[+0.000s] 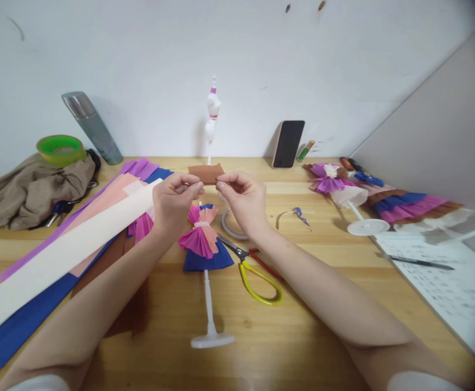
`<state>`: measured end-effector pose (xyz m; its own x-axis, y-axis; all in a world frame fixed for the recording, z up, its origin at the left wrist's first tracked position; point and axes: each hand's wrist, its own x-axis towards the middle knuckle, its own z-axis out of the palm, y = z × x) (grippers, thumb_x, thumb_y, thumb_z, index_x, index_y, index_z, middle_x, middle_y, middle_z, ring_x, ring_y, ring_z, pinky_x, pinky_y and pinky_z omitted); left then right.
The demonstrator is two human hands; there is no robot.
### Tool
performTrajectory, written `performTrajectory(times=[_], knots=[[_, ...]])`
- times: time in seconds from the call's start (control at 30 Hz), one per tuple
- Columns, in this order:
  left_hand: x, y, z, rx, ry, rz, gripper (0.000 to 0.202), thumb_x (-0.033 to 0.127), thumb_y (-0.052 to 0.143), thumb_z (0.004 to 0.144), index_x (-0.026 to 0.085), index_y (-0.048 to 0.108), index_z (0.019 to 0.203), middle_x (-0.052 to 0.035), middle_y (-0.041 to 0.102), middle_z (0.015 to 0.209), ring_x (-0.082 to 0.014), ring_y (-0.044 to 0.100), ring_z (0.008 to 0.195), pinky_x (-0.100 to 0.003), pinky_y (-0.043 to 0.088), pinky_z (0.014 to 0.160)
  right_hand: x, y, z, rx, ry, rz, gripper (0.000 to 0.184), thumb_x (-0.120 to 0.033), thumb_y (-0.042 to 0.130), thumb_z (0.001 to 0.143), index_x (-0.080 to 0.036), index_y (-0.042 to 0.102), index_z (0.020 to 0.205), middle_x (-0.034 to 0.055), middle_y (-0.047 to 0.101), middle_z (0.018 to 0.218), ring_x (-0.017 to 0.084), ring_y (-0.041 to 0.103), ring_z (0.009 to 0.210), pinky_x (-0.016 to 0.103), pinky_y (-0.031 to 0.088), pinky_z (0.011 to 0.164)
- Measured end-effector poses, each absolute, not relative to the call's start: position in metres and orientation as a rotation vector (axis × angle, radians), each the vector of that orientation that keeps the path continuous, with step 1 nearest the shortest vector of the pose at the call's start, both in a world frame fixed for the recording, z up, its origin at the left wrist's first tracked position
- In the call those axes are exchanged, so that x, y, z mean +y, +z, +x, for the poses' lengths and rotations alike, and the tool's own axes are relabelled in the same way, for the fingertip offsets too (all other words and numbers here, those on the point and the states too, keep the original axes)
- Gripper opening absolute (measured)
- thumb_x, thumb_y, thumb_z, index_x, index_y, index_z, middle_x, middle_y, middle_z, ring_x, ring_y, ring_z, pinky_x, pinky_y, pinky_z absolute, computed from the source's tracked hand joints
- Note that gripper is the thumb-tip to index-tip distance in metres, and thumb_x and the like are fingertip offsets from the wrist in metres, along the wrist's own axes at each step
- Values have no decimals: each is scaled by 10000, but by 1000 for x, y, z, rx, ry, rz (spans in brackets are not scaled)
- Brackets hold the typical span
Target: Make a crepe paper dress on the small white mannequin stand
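Note:
A small brown strip of crepe paper (205, 172) is stretched between my two hands, above the middle of the table. My left hand (175, 196) pinches its left lower corner between thumb and finger. At the right lower corner, my right hand (243, 198) pinches it the same way. Just below lies a white doll stand (209, 309) dressed in a pink, peach and blue crepe paper dress (204, 239). Scissors (257, 271) with yellow and red handles rest right of the dress, their blades touching or close to it. Behind them, a tape roll (234, 225) is partly hidden by my right hand.
Crepe paper sheets (58, 255) spread across the left. A white figure on a stand (211, 117) rises at the back, near a phone (288, 144). Left are a flask (93, 127), green tape (60, 149) and cloth (33, 190). Right are finished dresses (416, 206), paper (444, 293) and a pen (420, 263).

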<state>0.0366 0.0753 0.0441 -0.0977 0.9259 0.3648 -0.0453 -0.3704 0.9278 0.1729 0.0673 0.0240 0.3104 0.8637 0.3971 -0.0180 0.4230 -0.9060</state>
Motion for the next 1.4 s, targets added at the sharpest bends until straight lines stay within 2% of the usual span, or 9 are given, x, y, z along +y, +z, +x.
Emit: performTrajectory(times=[0.27, 0.63, 1.07, 1.27, 1.4], knots=[[72, 49, 37, 1018, 1530, 1298, 119, 185, 767, 622, 145, 665, 671, 2, 678, 545, -131, 682, 539, -191, 523, 503, 64, 31, 173, -1021, 803, -971, 54, -213, 722, 629, -199, 676, 653, -7, 683, 680, 135, 605, 634, 314, 519, 669], [70, 52, 39, 1020, 1529, 1262, 116, 169, 754, 597, 144, 655, 650, 24, 664, 504, -90, 626, 465, -159, 498, 460, 64, 32, 172, -999, 815, -910, 62, -183, 727, 609, -182, 678, 646, -36, 636, 612, 95, 535, 554, 271, 456, 597], [73, 46, 37, 1025, 1561, 1353, 108, 195, 752, 623, 157, 689, 702, 34, 644, 521, -89, 594, 457, -181, 482, 462, 63, 32, 171, -997, 824, -923, 72, -186, 717, 614, -181, 667, 665, -50, 604, 581, 87, 506, 529, 264, 435, 571], [74, 46, 37, 1082, 1561, 1442, 93, 187, 734, 646, 155, 739, 733, 31, 628, 523, -81, 547, 462, -190, 467, 466, 64, 28, 172, -1048, 774, -858, 56, -162, 702, 658, -190, 667, 691, -43, 624, 641, 99, 549, 586, 278, 462, 627], [75, 44, 35, 1080, 1580, 1490, 108, 175, 722, 663, 159, 755, 765, 34, 610, 516, -85, 536, 478, -200, 452, 483, 65, 26, 172, -1131, 711, -876, 54, -162, 684, 703, -199, 696, 740, -12, 688, 731, 122, 601, 666, 287, 477, 659]])
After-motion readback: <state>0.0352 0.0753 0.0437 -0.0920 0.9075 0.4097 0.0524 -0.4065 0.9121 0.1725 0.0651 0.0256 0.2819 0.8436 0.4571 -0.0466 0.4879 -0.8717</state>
